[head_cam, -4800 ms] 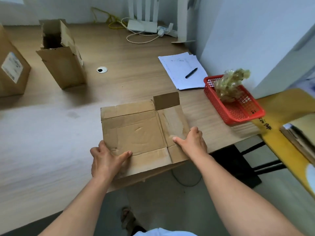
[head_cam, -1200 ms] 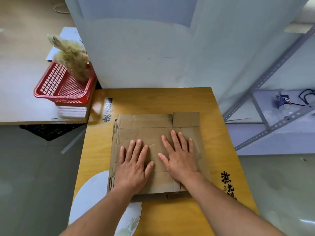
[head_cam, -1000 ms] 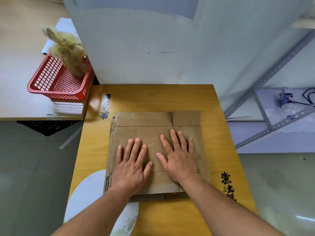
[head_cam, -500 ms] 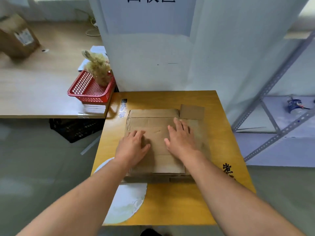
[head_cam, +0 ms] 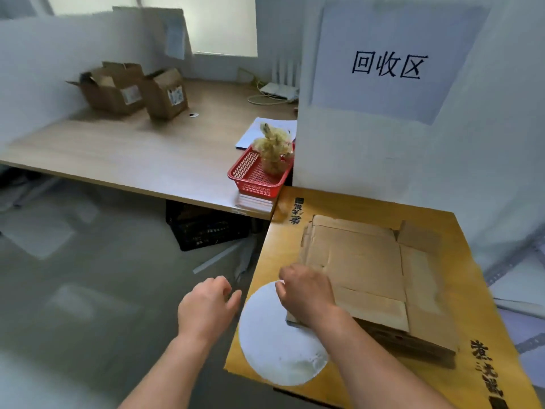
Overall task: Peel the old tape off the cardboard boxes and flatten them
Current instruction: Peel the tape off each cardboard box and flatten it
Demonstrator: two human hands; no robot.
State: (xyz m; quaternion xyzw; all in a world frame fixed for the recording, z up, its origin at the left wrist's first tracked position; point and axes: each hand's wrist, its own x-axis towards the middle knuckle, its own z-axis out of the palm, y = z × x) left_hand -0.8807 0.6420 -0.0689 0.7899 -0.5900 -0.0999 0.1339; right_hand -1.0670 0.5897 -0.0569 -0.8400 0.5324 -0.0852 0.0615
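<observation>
Flattened cardboard (head_cam: 368, 270) lies flat on the yellow table (head_cam: 280, 255), flaps spread. Darker layered edges show under its near side, but it is unclear whether that is more of the same piece or other sheets.

Right hand (head_cam: 306, 293) is over the near left corner of the cardboard, back of the hand toward the camera and fingers curled down. The fingertips are hidden behind the knuckles, so I cannot tell whether they pinch the edge, only touch it, or hold nothing.

Left hand (head_cam: 206, 308) is off the table's left side, above the floor. Its fingers are loosely bent and a little apart, with nothing in them. It is near the right hand but not touching it.

A white disc (head_cam: 277, 340) sits on the table's near left part. The right wrist and the cardboard corner cover part of its rim. The printed characters along the table's right edge are cut off by the frame.

On the wooden desk (head_cam: 132, 154) to the left, a red basket (head_cam: 256, 175) stands at the corner with a pale wad of tape (head_cam: 272, 146) in it. The papers (head_cam: 262, 128) behind are partly covered by the wad. At the far end a bigger box (head_cam: 113, 90) and a smaller box (head_cam: 166, 94) stand with their flaps open. They are blurred and their labels unreadable.

A black crate (head_cam: 206, 228) sits under the desk, its contents too dark to make out. A sign (head_cam: 386, 67) on the white partition (head_cam: 354, 160) reads 回收区.
</observation>
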